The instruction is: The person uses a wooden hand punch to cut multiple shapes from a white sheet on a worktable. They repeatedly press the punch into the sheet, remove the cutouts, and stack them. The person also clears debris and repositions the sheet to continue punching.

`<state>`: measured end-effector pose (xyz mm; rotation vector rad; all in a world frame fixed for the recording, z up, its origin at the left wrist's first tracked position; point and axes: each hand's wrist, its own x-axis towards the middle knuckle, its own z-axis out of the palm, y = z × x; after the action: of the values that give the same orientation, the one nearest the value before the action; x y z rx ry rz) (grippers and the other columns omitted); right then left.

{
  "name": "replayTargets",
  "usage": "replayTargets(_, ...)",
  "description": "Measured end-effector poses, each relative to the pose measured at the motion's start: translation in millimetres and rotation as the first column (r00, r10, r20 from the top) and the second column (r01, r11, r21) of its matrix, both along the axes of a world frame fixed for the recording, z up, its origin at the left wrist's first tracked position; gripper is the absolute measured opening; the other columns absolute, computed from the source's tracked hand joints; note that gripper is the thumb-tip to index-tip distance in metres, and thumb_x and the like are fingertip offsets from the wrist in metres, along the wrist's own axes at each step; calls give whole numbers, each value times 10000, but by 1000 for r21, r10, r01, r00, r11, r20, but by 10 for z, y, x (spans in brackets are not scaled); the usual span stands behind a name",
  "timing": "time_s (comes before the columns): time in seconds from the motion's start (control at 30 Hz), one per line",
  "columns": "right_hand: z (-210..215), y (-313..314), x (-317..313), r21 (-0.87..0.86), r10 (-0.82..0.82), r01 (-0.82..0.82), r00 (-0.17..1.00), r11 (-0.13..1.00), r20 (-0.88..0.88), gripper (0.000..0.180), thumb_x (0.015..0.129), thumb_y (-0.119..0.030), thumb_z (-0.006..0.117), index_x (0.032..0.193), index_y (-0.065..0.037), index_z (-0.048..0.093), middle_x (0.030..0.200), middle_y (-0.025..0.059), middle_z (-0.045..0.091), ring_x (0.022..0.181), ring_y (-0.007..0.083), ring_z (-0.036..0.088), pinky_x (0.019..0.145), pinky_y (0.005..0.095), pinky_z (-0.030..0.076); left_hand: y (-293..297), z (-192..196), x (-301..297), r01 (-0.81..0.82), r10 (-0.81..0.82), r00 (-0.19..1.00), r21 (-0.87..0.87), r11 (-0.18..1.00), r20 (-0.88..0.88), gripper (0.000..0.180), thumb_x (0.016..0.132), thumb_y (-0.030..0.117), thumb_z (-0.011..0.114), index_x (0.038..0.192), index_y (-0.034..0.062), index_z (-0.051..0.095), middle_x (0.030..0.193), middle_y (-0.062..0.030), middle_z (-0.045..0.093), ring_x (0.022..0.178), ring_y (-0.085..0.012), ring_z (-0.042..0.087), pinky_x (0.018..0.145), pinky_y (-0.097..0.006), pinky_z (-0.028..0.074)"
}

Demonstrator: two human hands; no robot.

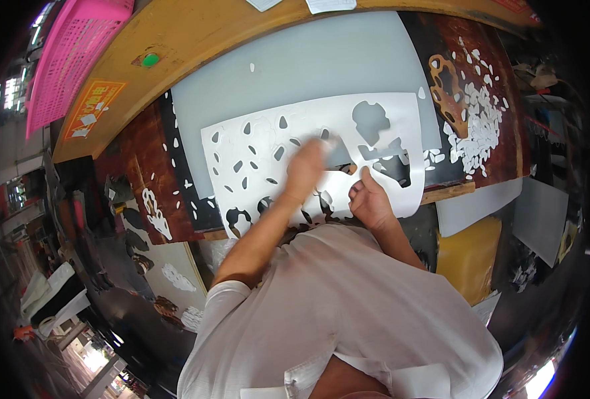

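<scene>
A white sheet (231, 149) with many small oval holes and several larger shaped cut-outs lies in front of me, its near edge against my body. My right hand (373, 201) pinches a narrow strip of that sheet between thumb and curled fingers, beside the large openings at its right part. Over the middle of the sheet is my left hand (310, 166), smeared by motion. Its fingers do not show clearly, so whether it holds something is hidden. Beneath the sheet is a pale grey board (295, 60), visible through the upper right cut-out.
Many small white offcuts (478, 133) are heaped at the right, next to a brown open-framed shape (448, 93). A white cut-out shape (155, 213) lies at the left. A yellow beam (195, 46) with a green button (150, 60) spans the far side. A pink basket (75, 60) stands far left.
</scene>
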<state>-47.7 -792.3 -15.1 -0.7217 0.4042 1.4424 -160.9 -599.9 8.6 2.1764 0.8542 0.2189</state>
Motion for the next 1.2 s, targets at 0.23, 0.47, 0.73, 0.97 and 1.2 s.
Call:
replayTargets(0.23,-83,115,-51,-303,-124,168,979,938,160,258,1049,-389,716,1031,-132,733,773,-70,560,713,86,474,627,272,392,3235,1416,-2314,-755,767,366,-314,576,527,392,1127,314,490,1073,-21,687,1021,-115,755,850,-281,753,792,-447,667)
replayTargets(0.47,859,-265,-544,-494,508,212,-13,843,861,288,1064,-186,627,1211,37,734,1074,116,758,895,164,708,837,331,586,2160,973,-2316,-418,284,907,570,708,312,362,1121,227,541,1277,-68,683,1217,-216,750,1061,-337,748,995,-398,570)
replayTargets(0.73,400,672,-1245,-484,353,-63,765,873,538,128,1008,-182,707,967,-64,733,814,-38,606,798,74,579,751,256,468,472,-92,-1189,141,-315,917,540,830,244,376,889,104,774,1219,-54,686,1279,-213,697,1222,-384,671,1101,-500,504)
replayTargets(0.97,217,531,-1216,-132,39,8,936,991,350,252,1022,-168,731,792,-151,629,755,-54,554,715,76,482,697,250,401,135,-24,-1243,146,-309,917,507,850,254,352,871,162,796,1148,-36,711,1232,-151,702,1181,-318,663,973,-438,540)
replayTargets(1.2,119,563,-1166,-167,84,-32,946,985,314,187,1047,-199,698,878,-140,645,859,-45,595,791,75,508,720,252,412,259,-93,-1145,188,-310,871,325,927,380,311,907,168,774,1157,-9,724,1159,-120,733,1077,-321,654,943,-440,526)
